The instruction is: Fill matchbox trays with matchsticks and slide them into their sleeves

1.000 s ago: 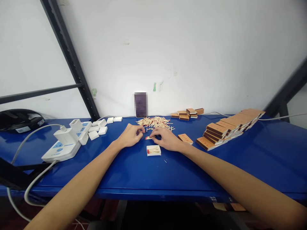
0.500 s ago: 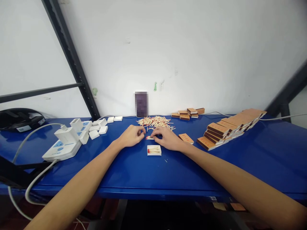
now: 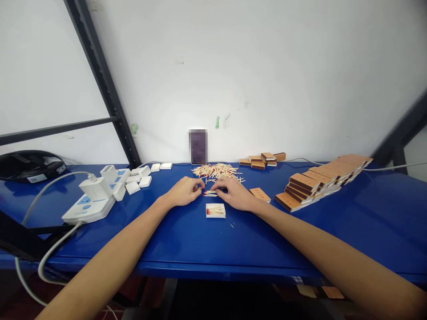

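My left hand and my right hand rest on the blue table, fingertips pinched from both sides on a small bundle of red-tipped matches. Just in front of them lies an open white matchbox tray holding several matches. Behind the hands is a loose pile of matches. A single orange matchbox sleeve lies right of my right hand.
A long overlapping row of orange matchboxes runs at the right, a smaller heap at the back. White trays and a power strip with chargers sit left. A blurred dark card leans on the wall.
Both hands stay pinched on the match bundle with only slight finger shifts. The camera view has drifted a little.
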`<state>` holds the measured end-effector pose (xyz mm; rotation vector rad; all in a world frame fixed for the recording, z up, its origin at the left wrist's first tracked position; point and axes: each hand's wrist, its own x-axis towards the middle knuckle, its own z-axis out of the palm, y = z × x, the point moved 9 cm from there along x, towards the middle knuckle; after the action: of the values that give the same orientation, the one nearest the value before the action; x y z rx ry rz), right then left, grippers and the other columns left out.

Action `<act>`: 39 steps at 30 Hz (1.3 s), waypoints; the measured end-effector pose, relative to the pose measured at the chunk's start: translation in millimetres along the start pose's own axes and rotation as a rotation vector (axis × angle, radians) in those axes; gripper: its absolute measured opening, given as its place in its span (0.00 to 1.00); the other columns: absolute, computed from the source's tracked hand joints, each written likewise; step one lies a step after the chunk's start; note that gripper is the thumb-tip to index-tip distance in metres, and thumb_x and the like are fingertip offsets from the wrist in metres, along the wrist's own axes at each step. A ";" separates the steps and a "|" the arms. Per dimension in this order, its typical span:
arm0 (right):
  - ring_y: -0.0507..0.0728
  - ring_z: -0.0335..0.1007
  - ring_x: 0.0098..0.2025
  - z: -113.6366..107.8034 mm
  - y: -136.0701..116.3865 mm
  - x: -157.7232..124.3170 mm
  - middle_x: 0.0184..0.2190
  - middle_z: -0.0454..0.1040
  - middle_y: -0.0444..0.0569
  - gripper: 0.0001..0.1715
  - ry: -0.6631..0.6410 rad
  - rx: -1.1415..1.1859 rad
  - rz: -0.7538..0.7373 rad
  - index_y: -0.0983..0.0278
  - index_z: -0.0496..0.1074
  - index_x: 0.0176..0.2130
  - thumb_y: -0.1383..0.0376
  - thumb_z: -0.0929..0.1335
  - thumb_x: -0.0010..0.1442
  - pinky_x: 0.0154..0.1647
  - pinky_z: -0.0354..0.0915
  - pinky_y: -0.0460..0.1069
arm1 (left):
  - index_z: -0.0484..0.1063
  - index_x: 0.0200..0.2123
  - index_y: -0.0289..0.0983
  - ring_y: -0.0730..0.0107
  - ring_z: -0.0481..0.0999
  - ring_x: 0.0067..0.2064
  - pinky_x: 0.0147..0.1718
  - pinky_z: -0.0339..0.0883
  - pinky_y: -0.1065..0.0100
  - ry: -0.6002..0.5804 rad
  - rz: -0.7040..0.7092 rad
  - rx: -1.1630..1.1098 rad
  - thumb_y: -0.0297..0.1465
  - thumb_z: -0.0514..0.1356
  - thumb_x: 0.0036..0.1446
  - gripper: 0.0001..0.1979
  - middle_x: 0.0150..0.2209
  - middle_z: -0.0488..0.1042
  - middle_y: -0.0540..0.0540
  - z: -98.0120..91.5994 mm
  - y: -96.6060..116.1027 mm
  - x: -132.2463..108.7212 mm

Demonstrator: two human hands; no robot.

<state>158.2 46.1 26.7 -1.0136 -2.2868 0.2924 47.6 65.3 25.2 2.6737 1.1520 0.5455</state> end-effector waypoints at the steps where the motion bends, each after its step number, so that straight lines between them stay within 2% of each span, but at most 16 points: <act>1: 0.54 0.69 0.39 0.3 0.8 0.1 0.36 0.75 0.50 0.13 -0.002 -0.005 0.005 0.64 0.78 0.38 0.74 0.64 0.59 0.43 0.63 0.50 | 0.73 0.38 0.37 0.75 0.66 0.24 0.27 0.55 0.72 -0.002 0.003 -0.001 0.27 0.52 0.56 0.11 0.22 0.69 0.53 0.3 -0.3 0.0; 8: 0.55 0.70 0.41 1.3 -1.4 0.0 0.37 0.75 0.50 0.16 -0.011 0.017 -0.021 0.63 0.78 0.36 0.75 0.63 0.59 0.46 0.63 0.51 | 0.73 0.39 0.37 0.74 0.65 0.24 0.27 0.55 0.72 -0.018 0.002 0.000 0.27 0.52 0.56 0.11 0.22 0.68 0.53 1.2 -0.5 -0.2; 14: 0.55 0.69 0.44 -6.2 19.2 0.8 0.41 0.76 0.52 0.19 0.103 -0.094 0.094 0.65 0.76 0.44 0.76 0.61 0.59 0.48 0.62 0.51 | 0.72 0.45 0.37 0.74 0.65 0.24 0.27 0.56 0.72 -0.026 0.022 0.022 0.26 0.51 0.57 0.14 0.22 0.68 0.53 0.7 1.7 0.0; 19: 0.56 0.68 0.46 -2.1 30.5 3.5 0.43 0.75 0.54 0.20 0.079 -0.183 0.154 0.67 0.74 0.46 0.77 0.61 0.59 0.50 0.61 0.51 | 0.72 0.48 0.39 0.73 0.65 0.24 0.28 0.57 0.71 -0.048 0.028 0.042 0.27 0.51 0.58 0.16 0.23 0.68 0.53 4.6 0.4 0.0; 23: 0.57 0.67 0.46 3.3 34.4 7.4 0.43 0.73 0.56 0.21 0.051 -0.231 0.168 0.68 0.73 0.49 0.76 0.60 0.59 0.50 0.61 0.51 | 0.70 0.51 0.38 0.66 0.70 0.35 0.37 0.63 0.67 0.047 0.014 0.121 0.29 0.51 0.59 0.18 0.32 0.72 0.47 -1.0 -2.5 1.1; 26: 0.58 0.66 0.46 6.3 34.6 10.1 0.42 0.70 0.57 0.20 0.044 -0.259 0.140 0.69 0.73 0.50 0.74 0.61 0.61 0.51 0.60 0.52 | 0.69 0.55 0.39 0.61 0.68 0.45 0.48 0.62 0.60 0.078 0.069 0.184 0.30 0.51 0.61 0.20 0.43 0.70 0.42 -0.9 1.7 3.4; 31: 0.58 0.66 0.46 7.3 31.5 11.4 0.40 0.70 0.56 0.17 0.028 -0.261 0.098 0.69 0.75 0.46 0.74 0.62 0.60 0.50 0.61 0.52 | 0.67 0.58 0.42 0.55 0.64 0.51 0.48 0.61 0.55 0.022 0.071 0.251 0.30 0.49 0.62 0.22 0.51 0.66 0.40 7.6 1.5 8.9; 34: 0.58 0.67 0.45 5.2 26.5 10.9 0.39 0.72 0.55 0.15 0.029 -0.237 0.081 0.68 0.76 0.43 0.74 0.64 0.58 0.50 0.61 0.52 | 0.67 0.57 0.41 0.55 0.65 0.52 0.47 0.61 0.56 -0.018 0.043 0.229 0.29 0.47 0.62 0.22 0.51 0.67 0.40 11.6 -1.6 9.7; 39: 0.56 0.70 0.38 1.9 18.0 11.6 0.34 0.77 0.52 0.10 0.025 -0.218 0.069 0.66 0.78 0.35 0.73 0.66 0.57 0.42 0.62 0.50 | 0.70 0.54 0.39 0.58 0.66 0.53 0.50 0.60 0.56 -0.021 0.029 0.165 0.30 0.48 0.63 0.19 0.49 0.70 0.42 11.7 -4.7 9.5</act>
<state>161.7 67.0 22.7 -1.1994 -2.3003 0.0586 55.1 75.2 15.5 2.8315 1.2030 0.4430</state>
